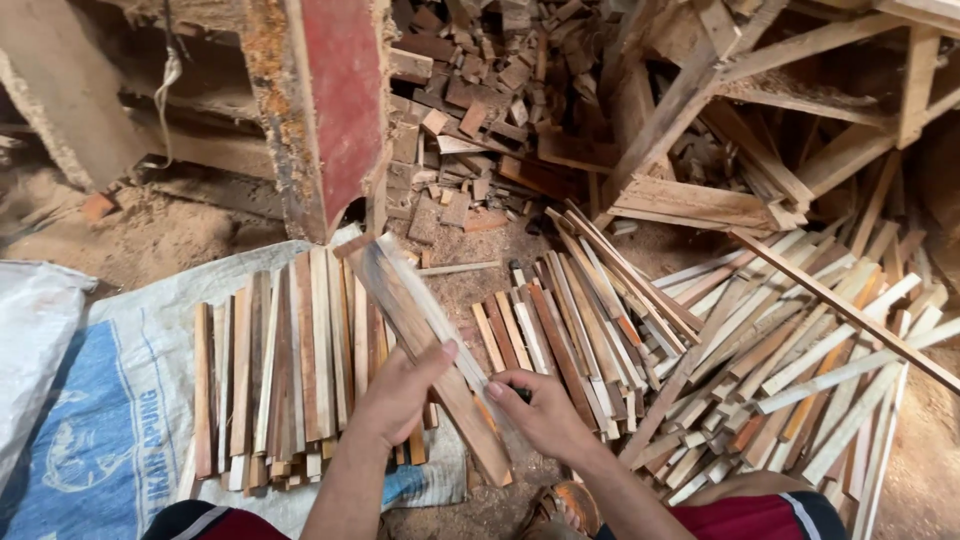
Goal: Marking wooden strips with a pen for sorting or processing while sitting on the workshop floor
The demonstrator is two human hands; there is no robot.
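Sorting step: left hand (400, 395) and right hand (540, 410) both clamp a wood slat (425, 335) — probably several — tips at 11 o'clock over the sorted row (285, 365); next calls for squaring it alongside.

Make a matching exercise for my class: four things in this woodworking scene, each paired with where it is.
1. left hand
2. neat row of strips
3. loose heap of strips
4. small offcut blocks

A. lying on the woven sack
B. piled at the top, beside the red post
C. spread on the ground at right
D. gripping a bundle of wood strips

Pairs: 1-D, 2-A, 3-C, 4-B
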